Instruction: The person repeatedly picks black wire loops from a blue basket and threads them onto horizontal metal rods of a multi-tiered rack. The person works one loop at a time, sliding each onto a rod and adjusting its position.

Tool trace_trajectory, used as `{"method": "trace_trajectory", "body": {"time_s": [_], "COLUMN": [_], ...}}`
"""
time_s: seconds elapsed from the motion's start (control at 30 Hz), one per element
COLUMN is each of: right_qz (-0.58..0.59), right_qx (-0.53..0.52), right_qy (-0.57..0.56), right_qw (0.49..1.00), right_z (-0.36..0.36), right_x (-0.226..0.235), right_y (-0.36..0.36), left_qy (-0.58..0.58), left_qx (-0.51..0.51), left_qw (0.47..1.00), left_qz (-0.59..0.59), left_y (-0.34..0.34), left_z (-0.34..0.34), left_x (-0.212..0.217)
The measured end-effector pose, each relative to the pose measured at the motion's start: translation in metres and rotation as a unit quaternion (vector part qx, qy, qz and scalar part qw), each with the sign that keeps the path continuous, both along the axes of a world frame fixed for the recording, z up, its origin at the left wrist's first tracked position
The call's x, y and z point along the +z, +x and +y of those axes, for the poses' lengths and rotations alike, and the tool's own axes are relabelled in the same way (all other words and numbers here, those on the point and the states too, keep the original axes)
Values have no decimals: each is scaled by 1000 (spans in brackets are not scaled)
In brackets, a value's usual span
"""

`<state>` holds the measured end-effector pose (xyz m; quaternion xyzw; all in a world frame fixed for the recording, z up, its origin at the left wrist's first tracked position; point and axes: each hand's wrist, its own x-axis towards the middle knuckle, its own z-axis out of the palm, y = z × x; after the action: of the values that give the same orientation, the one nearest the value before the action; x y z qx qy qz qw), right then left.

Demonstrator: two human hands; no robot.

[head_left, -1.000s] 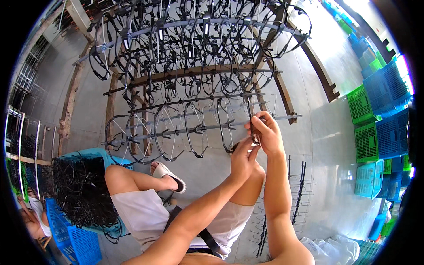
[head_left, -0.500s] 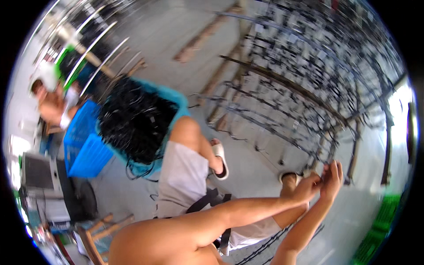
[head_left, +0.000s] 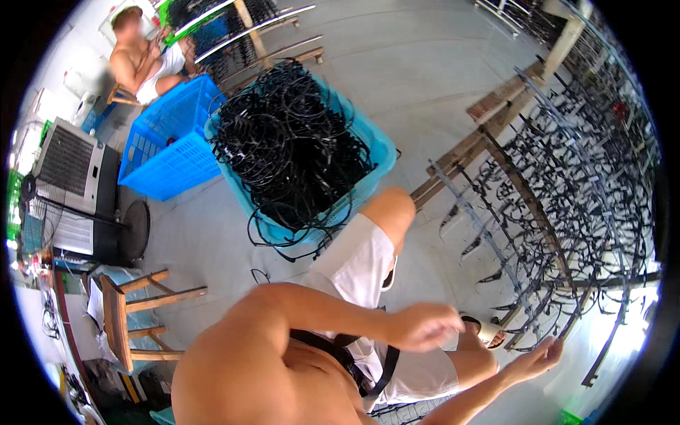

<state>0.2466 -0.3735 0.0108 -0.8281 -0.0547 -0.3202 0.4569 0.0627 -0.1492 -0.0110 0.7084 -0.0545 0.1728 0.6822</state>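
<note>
My left hand (head_left: 427, 326) is in front of my body over my lap, away from the rack. It is smeared by motion, so I cannot make out its fingers or anything in them. Farther right, my right hand (head_left: 540, 358) is beside the near edge of a rack (head_left: 528, 188) hung with many small black parts. Its fingers are pressed together; what they hold, if anything, is too small to make out. Ahead of my knee stands a light-blue basket (head_left: 384, 150) heaped with black cable-like loops (head_left: 290, 142), some hanging over its rim.
A blue plastic crate (head_left: 170, 166) adjoins the basket on the left. Behind it a person (head_left: 142, 64) sits near another rack. A wooden stool (head_left: 117, 322), a round fan (head_left: 134, 230) and a grey air cooler (head_left: 74, 170) stand at left.
My view has swung to the right-hand side less, bringing basket and crate toward the middle. My hands, close together before, are now apart, the left drawn back toward my body.
</note>
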Motion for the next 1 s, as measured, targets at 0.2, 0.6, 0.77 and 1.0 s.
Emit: {"method": "trace_trajectory", "body": {"time_s": [0.2,0.6,0.77,1.0], "right_qz": [258,21,5,-4], "right_qx": [616,668,664,715], "right_qy": [-140,-504,-507,-485], "right_qw": [731,547,549,504], "right_z": [215,395,390,400], "right_x": [13,-114,-120,-117], "right_y": [-133,-201,-195,-208], "left_qy": [315,-480,-508,-565], "left_qx": [470,607,477,444], "left_qw": [811,611,605,655], "left_qz": [147,164,385,235], "left_y": [-172,-289,-242,-231], "left_z": [162,126,119,120], "left_x": [-54,-212,-246,-284]}}
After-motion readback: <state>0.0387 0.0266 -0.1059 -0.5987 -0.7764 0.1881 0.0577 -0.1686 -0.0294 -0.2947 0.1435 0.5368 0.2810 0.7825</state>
